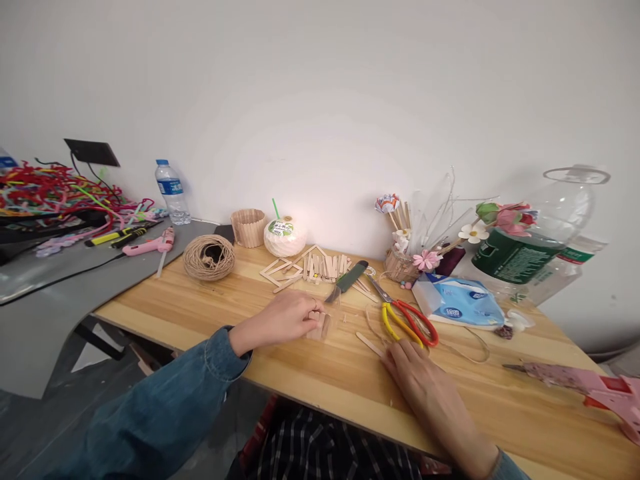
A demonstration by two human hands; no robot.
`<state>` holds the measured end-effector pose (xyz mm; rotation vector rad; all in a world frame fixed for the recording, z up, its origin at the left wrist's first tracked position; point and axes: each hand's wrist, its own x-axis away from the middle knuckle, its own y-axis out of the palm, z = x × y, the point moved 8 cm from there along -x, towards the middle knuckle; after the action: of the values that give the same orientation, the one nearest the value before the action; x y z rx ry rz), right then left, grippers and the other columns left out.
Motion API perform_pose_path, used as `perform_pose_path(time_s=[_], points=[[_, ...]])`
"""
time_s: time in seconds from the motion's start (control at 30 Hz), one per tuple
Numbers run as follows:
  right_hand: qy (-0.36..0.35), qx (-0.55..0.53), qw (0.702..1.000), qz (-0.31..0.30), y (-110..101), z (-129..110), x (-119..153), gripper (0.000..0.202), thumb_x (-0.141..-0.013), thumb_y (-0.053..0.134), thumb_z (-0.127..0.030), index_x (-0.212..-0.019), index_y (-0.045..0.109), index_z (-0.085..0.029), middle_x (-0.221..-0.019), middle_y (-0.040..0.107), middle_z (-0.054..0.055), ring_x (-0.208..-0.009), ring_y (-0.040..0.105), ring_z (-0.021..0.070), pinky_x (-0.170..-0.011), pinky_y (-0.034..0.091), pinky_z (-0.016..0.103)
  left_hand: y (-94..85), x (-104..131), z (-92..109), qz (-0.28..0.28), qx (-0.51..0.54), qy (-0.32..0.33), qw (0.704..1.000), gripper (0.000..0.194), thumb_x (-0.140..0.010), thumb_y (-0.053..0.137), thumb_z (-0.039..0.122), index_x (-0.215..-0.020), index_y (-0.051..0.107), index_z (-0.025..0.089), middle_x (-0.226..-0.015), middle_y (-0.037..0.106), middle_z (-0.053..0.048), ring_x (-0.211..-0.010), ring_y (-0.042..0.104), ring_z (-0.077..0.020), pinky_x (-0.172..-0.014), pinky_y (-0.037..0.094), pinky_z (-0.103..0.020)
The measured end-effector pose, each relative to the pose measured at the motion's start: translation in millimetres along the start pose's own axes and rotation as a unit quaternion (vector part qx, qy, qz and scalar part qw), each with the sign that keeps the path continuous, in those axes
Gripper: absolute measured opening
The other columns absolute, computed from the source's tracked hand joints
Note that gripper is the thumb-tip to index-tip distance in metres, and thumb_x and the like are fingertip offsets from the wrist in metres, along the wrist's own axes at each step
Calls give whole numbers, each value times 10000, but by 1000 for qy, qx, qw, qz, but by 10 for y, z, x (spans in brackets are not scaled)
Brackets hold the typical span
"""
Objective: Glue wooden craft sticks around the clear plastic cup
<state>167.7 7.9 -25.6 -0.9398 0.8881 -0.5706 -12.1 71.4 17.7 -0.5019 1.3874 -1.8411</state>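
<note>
My left hand (293, 317) is closed, fingertips pinched at the upper edge of a small piece of flat craft sticks side by side (323, 328). The fingers hide part of it. My right hand (417, 377) is closed with curled fingers at the near end of a single craft stick (369, 344), which points away to the left. Just beyond that hand lie scissors (407, 320) with red and yellow handles. A knife with a dark green handle (350, 279) rests behind my left hand, beside a pile of short cut sticks (327, 267).
Left stand a twine coil (209, 259), a round stick cup (249, 228), a white coconut with a straw (284, 237) and a water bottle (173, 192). Right are a tissue pack (457, 303), a flower basket (400, 265), a large bottle (520, 253) and a pink glue gun (585, 387).
</note>
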Motion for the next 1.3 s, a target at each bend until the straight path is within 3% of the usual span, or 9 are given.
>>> perform_pose_path(time_s=[0.3,0.47,0.63,0.73,0.83,0.97,1.07,1.2,1.3], points=[[-26,19,999,-21,77,67,99,268,-882,332,-96,-888,589,-170,-789,604,82,-706,583,191,-587,482,293,12,-22,111,11,0,19,1000,178,-828,510,206,-888,676,182,-829,685,-35,-820,603,-196,-723,414,-281],[-19,27,998,-45,124,167,83,301,-743,364,26,-693,571,-188,-678,599,64,-609,583,190,-487,433,284,43,-48,214,16,-17,51,998,166,-837,518,206,-859,679,172,-841,690,-40,-833,609,-204,-738,418,-288],[18,27,999,-38,125,257,46,238,-770,377,-31,-678,530,-188,-637,588,47,-579,599,195,-451,405,283,78,-50,287,34,-36,77,996,155,-851,527,215,-837,673,166,-818,695,-36,-840,614,-196,-748,419,-275],[36,6,999,-36,1,319,88,204,-878,372,-180,-749,529,-190,-632,584,24,-543,590,168,-436,401,264,105,-62,331,36,-45,88,994,153,-859,528,230,-830,667,172,-796,688,-29,-827,608,-189,-772,416,-281],[48,-44,998,-19,-250,409,137,278,-943,340,-315,-840,568,-194,-714,625,29,-587,609,142,-499,450,242,139,-93,391,19,-53,94,994,174,-867,516,222,-798,665,162,-799,691,-36,-821,604,-195,-775,416,-293],[21,-146,988,38,-688,441,169,297,-953,316,-288,-1021,598,-227,-903,667,55,-759,655,150,-616,499,228,156,-140,480,10,-56,108,993,173,-869,504,205,-810,659,156,-806,690,-48,-812,612,-196,-744,418,-287],[4,-170,985,42,-902,345,145,242,-938,379,-311,-1071,562,-225,-878,674,46,-726,651,148,-594,493,221,174,-160,515,5,-55,120,991,150,-863,504,193,-843,649,164,-820,690,-44,-788,621,-184,-674,414,-261],[-44,-224,974,-8,-945,53,-1,214,-939,368,-225,-869,569,-213,-740,619,16,-644,597,123,-546,450,213,196,-167,515,-1,-61,119,991,156,-872,490,211,-872,643,181,-822,698,-33,-770,630,-184,-617,401,-253],[-62,-248,967,-21,-881,-101,-135,226,-925,360,-142,-844,564,-197,-757,586,20,-688,573,133,-588,449,238,204,-168,497,-4,-64,108,992,154,-870,493,219,-900,641,191,-829,701,-29,-772,634,-185,-609,397,-251]])
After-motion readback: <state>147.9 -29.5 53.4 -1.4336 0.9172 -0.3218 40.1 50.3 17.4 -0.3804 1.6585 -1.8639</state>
